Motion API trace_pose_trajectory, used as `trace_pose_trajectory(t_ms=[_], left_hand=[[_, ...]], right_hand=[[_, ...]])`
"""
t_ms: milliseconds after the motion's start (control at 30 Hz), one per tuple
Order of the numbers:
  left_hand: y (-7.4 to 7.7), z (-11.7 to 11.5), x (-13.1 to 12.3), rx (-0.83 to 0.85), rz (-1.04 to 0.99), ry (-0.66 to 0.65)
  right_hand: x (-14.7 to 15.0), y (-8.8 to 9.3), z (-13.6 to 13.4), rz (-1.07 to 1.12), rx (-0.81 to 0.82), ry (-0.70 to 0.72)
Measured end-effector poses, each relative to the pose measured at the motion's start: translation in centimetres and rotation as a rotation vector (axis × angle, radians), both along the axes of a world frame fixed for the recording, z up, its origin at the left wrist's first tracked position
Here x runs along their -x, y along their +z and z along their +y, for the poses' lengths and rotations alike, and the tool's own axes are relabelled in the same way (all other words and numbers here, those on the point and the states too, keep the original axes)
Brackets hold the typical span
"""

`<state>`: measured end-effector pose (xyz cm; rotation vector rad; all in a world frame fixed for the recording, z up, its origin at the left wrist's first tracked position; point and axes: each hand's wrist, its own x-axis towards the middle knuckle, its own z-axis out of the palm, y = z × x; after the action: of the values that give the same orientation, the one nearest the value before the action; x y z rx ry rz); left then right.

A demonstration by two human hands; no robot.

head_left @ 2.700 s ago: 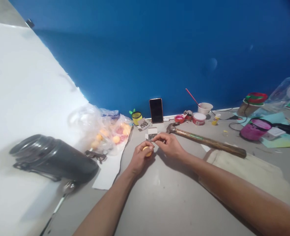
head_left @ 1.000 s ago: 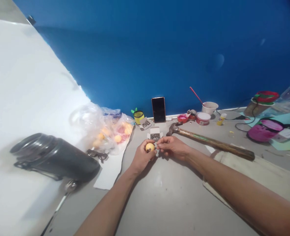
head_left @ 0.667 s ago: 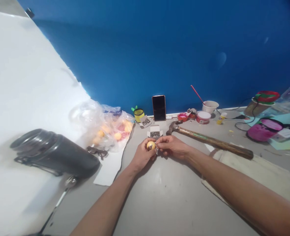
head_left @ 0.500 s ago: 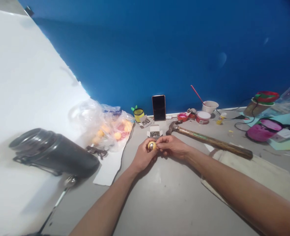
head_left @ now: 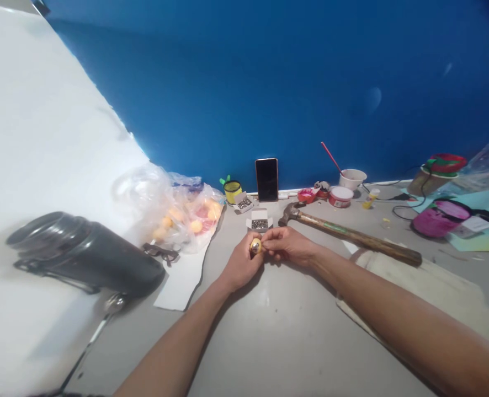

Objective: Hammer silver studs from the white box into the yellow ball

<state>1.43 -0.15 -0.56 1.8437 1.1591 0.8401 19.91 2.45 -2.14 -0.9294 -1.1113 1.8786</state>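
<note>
My left hand point(head_left: 242, 261) is closed around a small yellow ball point(head_left: 256, 242) with shiny silver patches on its surface. Close against the ball's right side, my right hand point(head_left: 288, 245) has thumb and forefinger pinched together. Whatever sits between those fingertips is too small to make out. Just beyond both hands stands an open white box point(head_left: 259, 223) of small silver metal pieces, possibly thumbtacks. A second such box point(head_left: 243, 203) lies behind it, tilted. To the right, a claw hammer point(head_left: 352, 236) with a wooden handle rests on the table.
A phone point(head_left: 266, 180) leans against the blue wall. Left are a clear bag point(head_left: 182, 220) with yellow balls, glasses point(head_left: 161, 252) and a large dark flask point(head_left: 89, 253). Right are a white cup point(head_left: 352, 179), a red-and-white tub point(head_left: 341, 197), a pink pouch point(head_left: 440, 219) and a pale cloth point(head_left: 418, 292).
The ball has turned slightly in my left hand, its silver patch showing differently. My right hand stays pinched beside it. The whole view has shifted a little.
</note>
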Motion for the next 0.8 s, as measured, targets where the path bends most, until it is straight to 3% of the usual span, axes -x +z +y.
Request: trace_pose_trajectory(t_ms=[233,433,800], left_hand=[[-0.7,0.02,0.29,-0.055,0.0,0.131],[-0.67,0.34,0.02,-0.104,0.019,0.062],[-0.52,0.13,0.01,-0.032,0.02,-0.01]], right_hand=[[-0.39,0.52,0.1,0.022,0.024,-0.024],[-0.27,0.21,0.09,-0.007,0.005,-0.018],[0.12,-0.18,0.01,-0.085,-0.051,-0.016]])
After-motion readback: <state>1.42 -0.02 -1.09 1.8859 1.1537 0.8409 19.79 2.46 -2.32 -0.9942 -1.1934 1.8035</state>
